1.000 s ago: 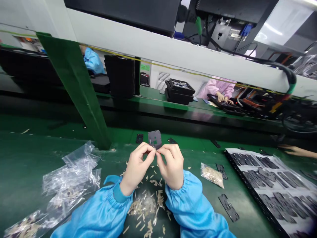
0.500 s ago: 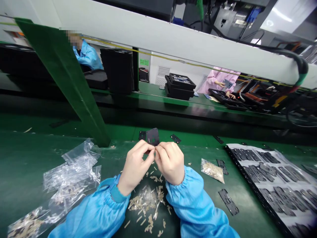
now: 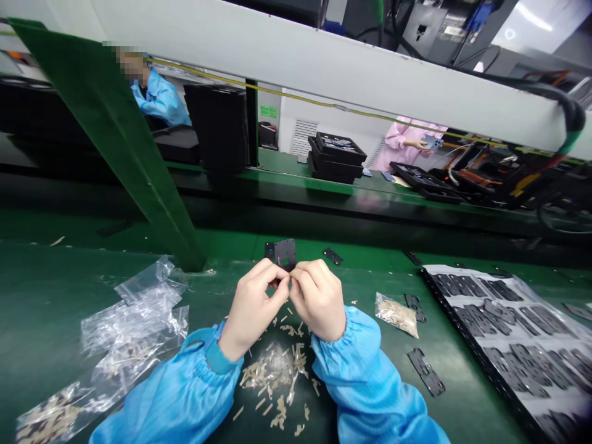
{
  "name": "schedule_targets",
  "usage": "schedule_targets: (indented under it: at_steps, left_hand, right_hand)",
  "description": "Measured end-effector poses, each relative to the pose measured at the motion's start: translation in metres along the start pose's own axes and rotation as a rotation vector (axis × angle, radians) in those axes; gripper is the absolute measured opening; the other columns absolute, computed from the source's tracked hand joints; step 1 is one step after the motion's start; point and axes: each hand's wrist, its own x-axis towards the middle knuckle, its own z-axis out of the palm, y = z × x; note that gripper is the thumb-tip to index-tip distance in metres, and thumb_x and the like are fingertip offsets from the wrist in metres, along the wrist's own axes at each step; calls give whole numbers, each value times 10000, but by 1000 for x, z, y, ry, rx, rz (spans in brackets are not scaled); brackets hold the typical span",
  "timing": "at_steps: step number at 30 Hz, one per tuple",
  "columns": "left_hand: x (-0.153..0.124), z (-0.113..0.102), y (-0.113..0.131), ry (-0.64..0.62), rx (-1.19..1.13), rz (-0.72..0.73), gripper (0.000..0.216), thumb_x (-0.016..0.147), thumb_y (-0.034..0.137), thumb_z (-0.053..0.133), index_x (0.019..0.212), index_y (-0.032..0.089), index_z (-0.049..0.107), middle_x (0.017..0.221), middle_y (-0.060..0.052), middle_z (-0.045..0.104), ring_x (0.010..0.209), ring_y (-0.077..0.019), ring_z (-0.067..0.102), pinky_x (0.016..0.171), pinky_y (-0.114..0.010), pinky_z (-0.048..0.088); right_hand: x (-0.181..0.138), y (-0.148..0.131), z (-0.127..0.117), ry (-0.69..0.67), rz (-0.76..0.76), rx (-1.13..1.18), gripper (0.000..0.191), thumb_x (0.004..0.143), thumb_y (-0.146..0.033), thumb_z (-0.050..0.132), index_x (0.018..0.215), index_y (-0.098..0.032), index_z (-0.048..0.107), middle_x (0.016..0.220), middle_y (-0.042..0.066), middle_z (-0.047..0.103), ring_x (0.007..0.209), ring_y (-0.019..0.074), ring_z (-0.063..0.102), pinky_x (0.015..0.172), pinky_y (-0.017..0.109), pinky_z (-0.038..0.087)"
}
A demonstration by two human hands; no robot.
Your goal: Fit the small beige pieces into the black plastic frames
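Observation:
My left hand [image 3: 255, 303] and my right hand [image 3: 320, 297] meet above the green bench, thumbs and fingers pinched together tip to tip. Whatever sits between the fingertips is too small and covered to make out. A thin dark plate with cutouts [image 3: 285, 251] stands up just behind the fingertips; its lower edge is hidden, and I cannot tell whether a hand grips it. Beneath the hands, small tan strips [image 3: 277, 412] lie scattered around a crumpled clear bag [image 3: 274, 365].
Clear plastic bags [image 3: 134, 320], some with tan pieces, lie at left. A filled bag [image 3: 396, 314] and a loose black part [image 3: 426, 372] lie at right, beside a tray of black parts [image 3: 456, 351]. A green post [image 3: 139, 179] rises front left. Two people work beyond.
Both hands keep their pinched pose, almost unmoved. The view has shifted slightly. Across the bench, the person in pink has lifted one hand from the black tray toward the phone-like object.

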Motion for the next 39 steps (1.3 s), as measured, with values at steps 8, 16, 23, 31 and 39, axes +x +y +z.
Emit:
schedule_targets:
  at_steps: [8, 16, 23, 31, 39]
  left_hand:
    - [0, -1, 0, -9, 7, -37, 148, 802, 126, 484, 672, 174, 538, 670, 19, 488, 644, -103, 480, 590, -214, 383]
    - [1, -1, 0, -17, 21, -59, 155, 797, 137, 471, 664, 178, 541, 655, 18, 485, 618, -106, 487, 558, -214, 394]
    - [1, 1, -1, -22, 48, -5, 151, 798, 131, 474, 671, 175, 542, 665, 15, 494, 636, -111, 487, 579, -222, 388]
    - [1, 0, 1, -27, 36, -11, 152, 798, 123, 482, 667, 168, 543, 661, 18, 492, 633, -101, 481, 587, -214, 382]
    - [0, -1, 2, 9, 62, 4, 154, 792, 125, 476, 657, 175, 533, 653, 18, 483, 621, -105, 476, 578, -220, 378]
  right_hand:
    - [0, 1, -1, -42, 3, 46, 124, 841, -120, 468, 824, -151, 586, 824, 68, 613, 747, 161, 502, 658, 294, 454]
    - [2, 4, -6, -104, 9, 91, 160, 871, -138, 438, 859, -149, 597, 849, 80, 615, 777, 165, 517, 672, 295, 470]
    - [1, 3, -3, -94, 26, 65, 157, 851, -122, 442, 812, -151, 591, 827, 74, 607, 762, 164, 507, 655, 289, 469]
    - [0, 3, -2, -68, 54, 109, 136, 837, -108, 465, 770, -142, 578, 797, 69, 606, 752, 160, 511, 669, 288, 470]
    - [1, 5, -4, -98, 43, 189, 135, 855, -127, 456, 819, -159, 582, 819, 66, 609, 779, 161, 518, 690, 297, 472]
